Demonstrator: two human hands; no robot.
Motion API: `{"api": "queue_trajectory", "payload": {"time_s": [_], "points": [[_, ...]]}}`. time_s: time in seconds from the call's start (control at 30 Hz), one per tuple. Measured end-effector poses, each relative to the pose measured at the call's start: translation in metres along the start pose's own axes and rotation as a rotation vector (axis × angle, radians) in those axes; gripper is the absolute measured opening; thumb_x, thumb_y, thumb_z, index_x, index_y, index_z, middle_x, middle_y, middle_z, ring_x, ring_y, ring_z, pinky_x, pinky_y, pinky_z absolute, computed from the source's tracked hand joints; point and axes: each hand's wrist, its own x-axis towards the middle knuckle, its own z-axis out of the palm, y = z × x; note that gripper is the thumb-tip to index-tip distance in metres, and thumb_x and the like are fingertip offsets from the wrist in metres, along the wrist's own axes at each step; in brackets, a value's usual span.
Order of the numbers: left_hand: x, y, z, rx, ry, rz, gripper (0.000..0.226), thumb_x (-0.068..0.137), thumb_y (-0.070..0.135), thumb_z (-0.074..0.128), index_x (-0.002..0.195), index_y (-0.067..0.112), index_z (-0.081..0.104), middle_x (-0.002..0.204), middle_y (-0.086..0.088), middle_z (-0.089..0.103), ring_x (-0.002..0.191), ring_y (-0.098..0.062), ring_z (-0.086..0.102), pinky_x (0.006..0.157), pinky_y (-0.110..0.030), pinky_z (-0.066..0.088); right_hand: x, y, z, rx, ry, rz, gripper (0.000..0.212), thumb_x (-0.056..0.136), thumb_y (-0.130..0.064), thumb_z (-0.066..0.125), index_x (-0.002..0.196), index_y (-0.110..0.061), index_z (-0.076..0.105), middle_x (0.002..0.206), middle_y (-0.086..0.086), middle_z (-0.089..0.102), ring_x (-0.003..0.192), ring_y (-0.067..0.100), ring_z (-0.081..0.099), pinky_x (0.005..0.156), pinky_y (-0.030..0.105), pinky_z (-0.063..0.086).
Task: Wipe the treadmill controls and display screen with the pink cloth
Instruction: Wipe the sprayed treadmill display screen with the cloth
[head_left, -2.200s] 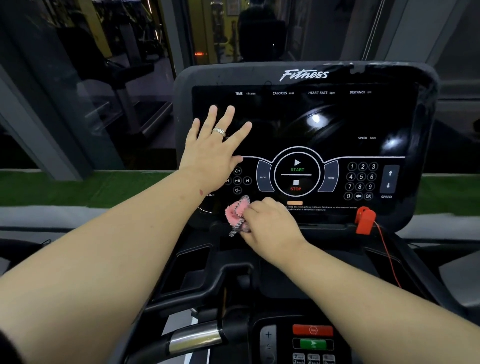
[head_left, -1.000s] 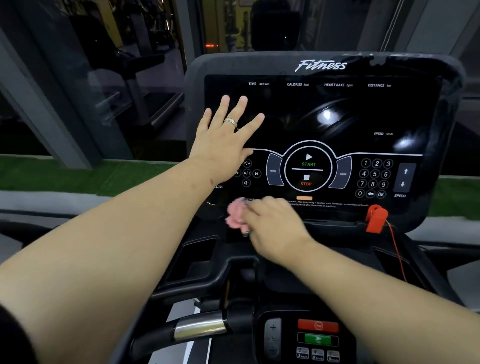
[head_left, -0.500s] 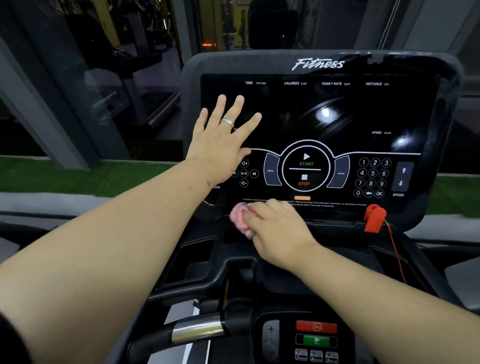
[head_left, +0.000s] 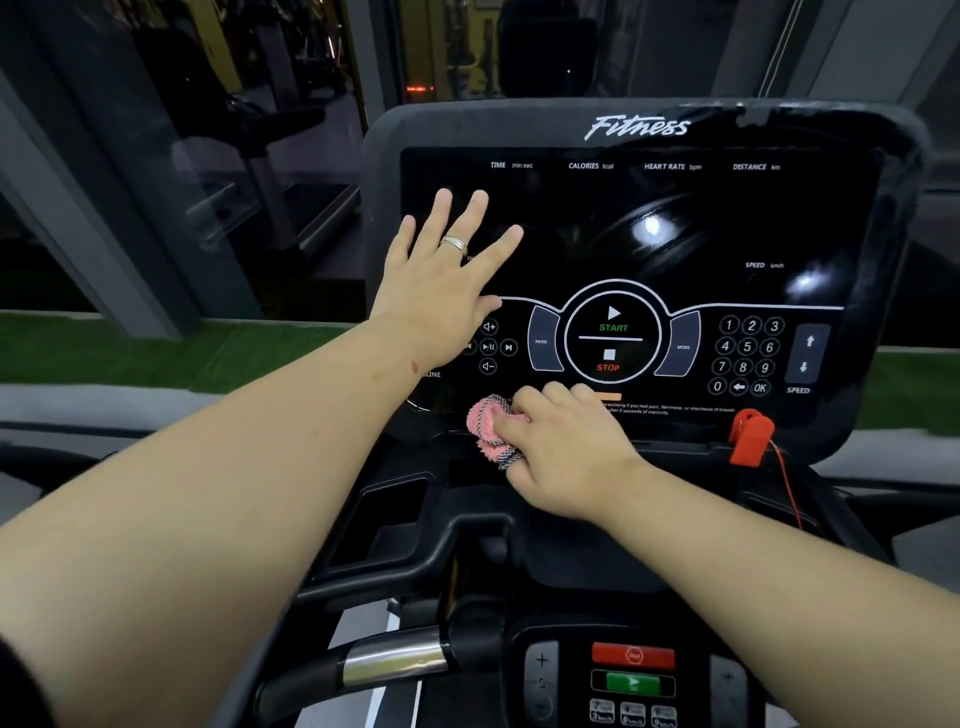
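Right grip (head_left: 558, 444) curled round the pink cloth (head_left: 489, 426), pinching it bunched against the near lower edge of the treadmill console (head_left: 883, 426), just below the STOP button (head_left: 608, 361). Cloth crumpled into a wad, long axis running near-to-far, grey-stitched hem showing at its far and near ends, pink pile bulging left of the fingers. Left grip (head_left: 441, 291) spread flat, fingers straight and fanned, pressed on the left part of the dark display screen (head_left: 675, 228), fingertips pointing far; a ring (head_left: 454, 244) on one finger. Palm covering part of the volume and playback buttons (head_left: 489, 346). Right of the cloth, the number keypad (head_left: 746, 356) and speed arrows (head_left: 807, 353). Red safety clip (head_left: 749, 435) at the console's lower right, red cord trailing nearer. Nearer still, a red and a green button (head_left: 632, 682) on the handlebar panel.
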Motion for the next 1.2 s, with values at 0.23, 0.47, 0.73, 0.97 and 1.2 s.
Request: {"api": "queue_trajectory", "payload": {"time_s": [0.23,0.47,0.73,0.97,1.2], "points": [[0.000,0.001,0.001,-0.007,-0.003,-0.009,0.073,0.103,0.052,0.048,0.162,0.041,0.008,0.172,-0.006,-0.004,0.158,-0.036,-0.007,0.125,-0.060,0.010,-0.030,0.031,-0.005,-0.085,-0.070,0.077,0.044,0.076,-0.044,0.050,0.109,-0.024,0.070,0.093,0.001,0.055,0.085,0.029,0.051,0.076,0.042,0.040],[0.000,0.002,-0.001,-0.010,-0.014,-0.011,0.072,0.103,0.052,0.048,0.161,0.041,0.007,0.172,-0.006,-0.005,0.158,-0.036,-0.007,0.125,-0.060,0.010,0.014,-0.017,-0.018,-0.023,-0.114,-0.025,0.049,0.082,-0.044,0.044,0.124,-0.028,0.063,0.109,0.001,0.055,0.098,0.029,0.048,0.084,0.044,0.035],[0.001,0.001,0.000,-0.012,-0.028,-0.003,0.073,0.103,0.053,0.047,0.161,0.042,0.005,0.172,-0.005,-0.007,0.157,-0.036,-0.009,0.125,-0.060,0.008,-0.004,0.009,-0.024,-0.071,-0.108,0.024,0.045,0.077,-0.043,0.041,0.105,-0.027,0.071,0.097,0.001,0.058,0.092,0.029,0.052,0.080,0.042,0.037],[0.000,0.002,0.000,-0.011,-0.027,-0.010,0.073,0.103,0.052,0.047,0.162,0.041,0.005,0.172,-0.005,-0.007,0.157,-0.036,-0.009,0.125,-0.060,0.008,0.006,0.003,-0.028,-0.008,0.024,-0.029,0.036,0.072,-0.040,0.050,0.095,-0.023,0.071,0.085,0.001,0.056,0.078,0.029,0.052,0.072,0.039,0.038],[0.000,0.000,-0.002,-0.003,-0.018,0.000,0.072,0.103,0.052,0.047,0.162,0.041,0.006,0.172,-0.006,-0.006,0.158,-0.036,-0.008,0.125,-0.060,0.009,0.032,-0.022,-0.032,-0.028,-0.105,-0.094,0.047,0.092,-0.042,0.045,0.136,-0.031,0.054,0.125,0.003,0.053,0.112,0.030,0.047,0.093,0.044,0.033]]}}
